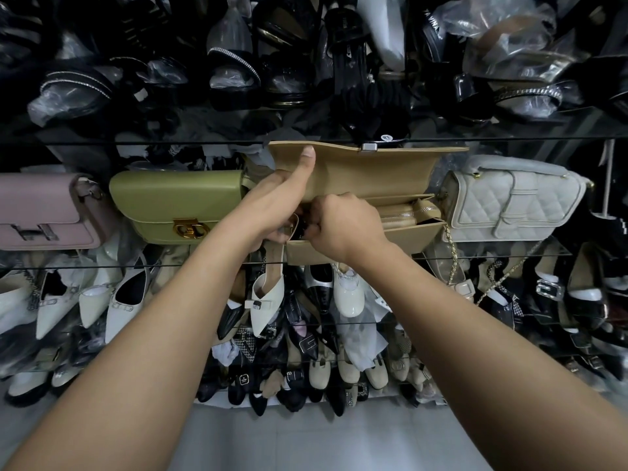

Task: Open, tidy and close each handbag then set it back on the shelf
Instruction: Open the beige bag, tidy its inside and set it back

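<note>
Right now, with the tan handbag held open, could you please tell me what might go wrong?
The gold chain dangles below the glass shelf edge and could snag the shoes underneath when the tan handbag moves. The left hand props the flap with its thumb; if that grip slips, the flap may drop onto the right hand working in the opening.

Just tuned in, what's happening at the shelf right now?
A person has the tan handbag open with its flap lifted. The left hand grips the bag's left end, thumb pressed up against the flap. The right hand has its fingers curled into the opening; what they hold is hidden. The green bag, pink bag and white quilted bag sit closed alongside.
</note>
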